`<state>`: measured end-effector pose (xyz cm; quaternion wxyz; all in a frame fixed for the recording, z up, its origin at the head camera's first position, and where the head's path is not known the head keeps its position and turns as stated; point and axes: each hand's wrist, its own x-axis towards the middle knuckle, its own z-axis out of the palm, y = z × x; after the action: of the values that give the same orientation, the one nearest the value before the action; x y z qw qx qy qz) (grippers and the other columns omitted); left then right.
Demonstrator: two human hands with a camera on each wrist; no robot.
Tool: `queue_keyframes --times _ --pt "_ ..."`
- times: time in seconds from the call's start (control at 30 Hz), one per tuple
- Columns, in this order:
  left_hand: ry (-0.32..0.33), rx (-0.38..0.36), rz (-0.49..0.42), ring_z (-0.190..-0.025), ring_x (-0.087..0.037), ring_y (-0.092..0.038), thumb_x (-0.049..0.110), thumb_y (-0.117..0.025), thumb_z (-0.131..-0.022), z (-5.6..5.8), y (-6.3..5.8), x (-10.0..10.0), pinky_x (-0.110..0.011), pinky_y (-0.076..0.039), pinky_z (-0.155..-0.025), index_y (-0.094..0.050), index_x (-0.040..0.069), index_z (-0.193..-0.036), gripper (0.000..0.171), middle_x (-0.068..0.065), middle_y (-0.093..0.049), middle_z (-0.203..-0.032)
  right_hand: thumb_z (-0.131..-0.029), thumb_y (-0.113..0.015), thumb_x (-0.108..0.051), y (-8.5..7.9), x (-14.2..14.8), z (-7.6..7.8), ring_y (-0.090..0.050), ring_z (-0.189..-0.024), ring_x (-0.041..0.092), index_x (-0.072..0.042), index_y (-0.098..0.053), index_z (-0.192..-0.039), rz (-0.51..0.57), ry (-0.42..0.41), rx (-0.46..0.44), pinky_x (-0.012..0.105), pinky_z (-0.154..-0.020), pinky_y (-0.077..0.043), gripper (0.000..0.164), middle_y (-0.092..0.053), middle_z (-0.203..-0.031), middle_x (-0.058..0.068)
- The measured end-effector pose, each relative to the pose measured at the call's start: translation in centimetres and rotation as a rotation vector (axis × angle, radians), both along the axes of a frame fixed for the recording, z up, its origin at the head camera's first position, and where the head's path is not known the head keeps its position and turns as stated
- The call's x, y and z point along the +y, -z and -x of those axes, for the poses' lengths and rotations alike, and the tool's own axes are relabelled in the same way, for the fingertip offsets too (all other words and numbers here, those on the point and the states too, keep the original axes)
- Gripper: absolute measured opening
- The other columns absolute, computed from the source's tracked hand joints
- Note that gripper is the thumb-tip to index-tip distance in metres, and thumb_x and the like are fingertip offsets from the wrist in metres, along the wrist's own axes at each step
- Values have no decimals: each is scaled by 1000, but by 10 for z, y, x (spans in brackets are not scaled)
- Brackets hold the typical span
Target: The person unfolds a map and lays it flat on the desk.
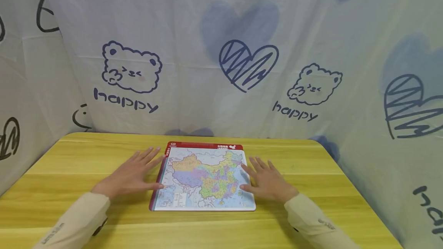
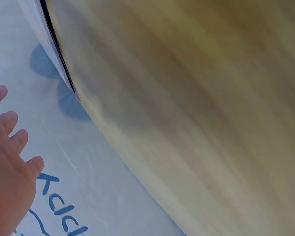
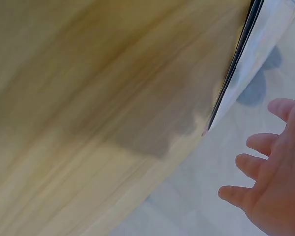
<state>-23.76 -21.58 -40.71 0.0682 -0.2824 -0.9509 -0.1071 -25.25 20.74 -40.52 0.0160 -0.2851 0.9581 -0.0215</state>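
A flat rectangular map board (image 1: 211, 176) with a red top border lies on the table, printed with a coloured map of China. To its left, my left hand (image 1: 129, 174) has its fingers spread, the thumb tip over the board's left edge. On the other side my right hand (image 1: 268, 181) is also spread, its thumb and forefinger tips over the right edge. Whether the fingertips touch the board cannot be told. In the left wrist view the left hand (image 2: 10, 172) shows straight fingers; in the right wrist view the right hand (image 3: 278, 172) does too.
The wood-grain table (image 1: 311, 168) has rounded far corners. Behind it and along both sides hangs a pale cloth (image 1: 187, 30) printed with hearts, bear faces and the word "happy". Light sleeves cover both forearms.
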Motion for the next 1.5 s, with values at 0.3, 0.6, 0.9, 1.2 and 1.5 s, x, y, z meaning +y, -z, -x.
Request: queue_keyframes --times 0.3,0.6,0.9,1.2,1.5 --pt "57 -88 79 -140 -40 -25 71 -51 -83 12 10 25 -58 -18 -112 -42 9 -147 89 -18 -30 -154 -93 -43 -64 7 -10 -8 -22 -142 38 -18 -36 -151 -45 -48 -27 62 -110 -17 74 -26 -156 16" --pt "2 -219 83 -141 -42 -22 67 -52 -86 32 5 48 -60 -14 -112 -38 8 -149 87 -19 -27 -155 -92 -39 -69 13 -22 -25 -28 -140 36 -19 -36 -151 -57 -109 -98 62 -109 -21 78 -28 -155 14" --pt "-28 -300 100 -141 -42 -21 66 -46 -90 43 7 54 -60 -14 -112 -43 10 -146 80 -20 -27 -154 -93 -39 -68 14 -27 -30 -27 -141 34 -18 -37 -151 -86 -93 -125 60 -110 -22 76 -28 -155 13" --pt "-31 -348 119 -140 -43 -23 64 -40 -93 45 9 46 -62 -17 -110 -43 14 -147 74 -19 -29 -154 -93 -39 -68 9 -27 -29 -25 -142 32 -19 -35 -151 -91 -73 -174 60 -109 -24 76 -26 -157 11" --pt "-15 -385 87 -140 -41 -25 62 -41 -94 37 12 30 -63 -15 -110 -40 15 -149 72 -16 -29 -154 -92 -47 -64 6 -23 -18 -20 -144 31 -20 -34 -152 -85 -34 -278 61 -110 -20 75 -23 -158 8"
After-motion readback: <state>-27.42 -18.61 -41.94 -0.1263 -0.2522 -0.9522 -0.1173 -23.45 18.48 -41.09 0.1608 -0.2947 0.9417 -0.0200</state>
